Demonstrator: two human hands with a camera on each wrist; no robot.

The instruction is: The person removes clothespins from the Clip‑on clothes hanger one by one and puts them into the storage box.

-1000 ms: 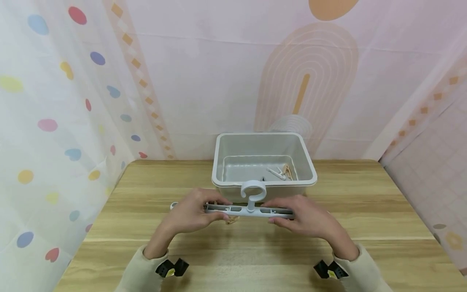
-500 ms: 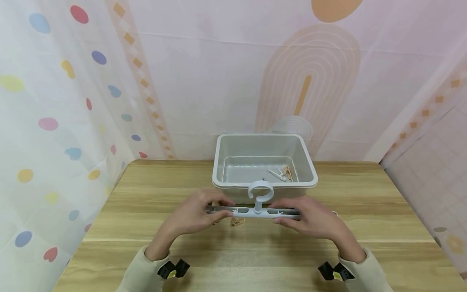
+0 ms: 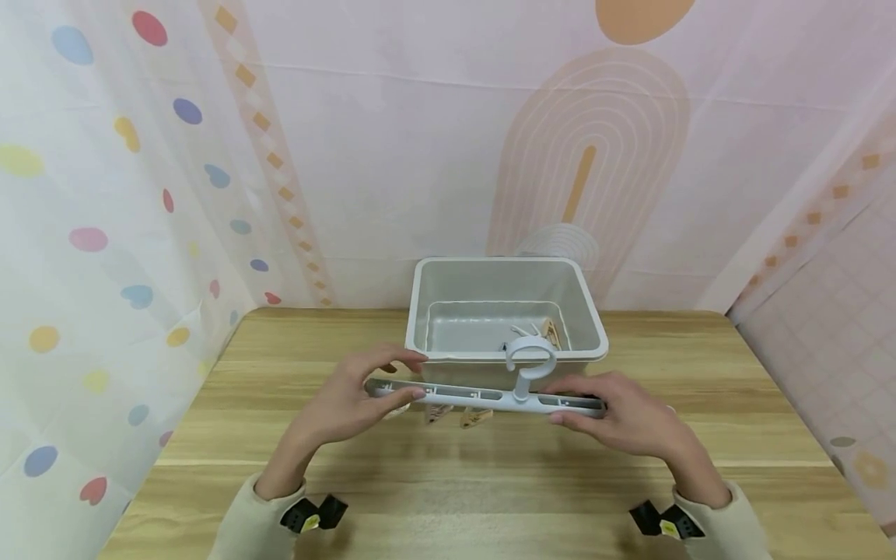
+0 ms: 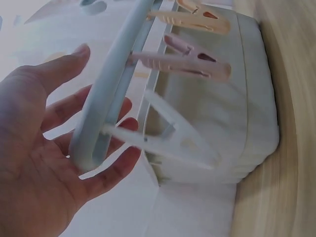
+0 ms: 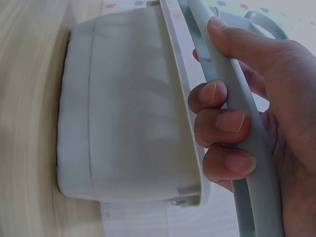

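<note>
A pale blue-grey clip hanger (image 3: 462,395) with a round hook (image 3: 535,358) is held up in front of the bin. My right hand (image 3: 623,412) grips its right half, fingers curled round the bar. Around the bar's left end, my left hand (image 3: 350,400) is loosely spread; in the left wrist view its thumb stands off the bar and the fingers lie behind it. From the left half hang a white clothespin (image 4: 197,150), a pink clothespin (image 4: 187,65) and an orange clothespin (image 4: 190,19). The right wrist view shows no clothespins on the gripped half.
A light grey plastic bin (image 3: 417,311) stands just behind the hanger, near the back of the wooden table (image 3: 308,342). Inside it lie a white clothespin (image 3: 525,330) and an orange one (image 3: 551,333). A patterned curtain (image 3: 392,155) hangs behind the table.
The hanger has shifted right, and its left end now sits higher. My left hand has loosened and moved left, baring more of the bar and its clothespins. My right hand keeps its grip.
</note>
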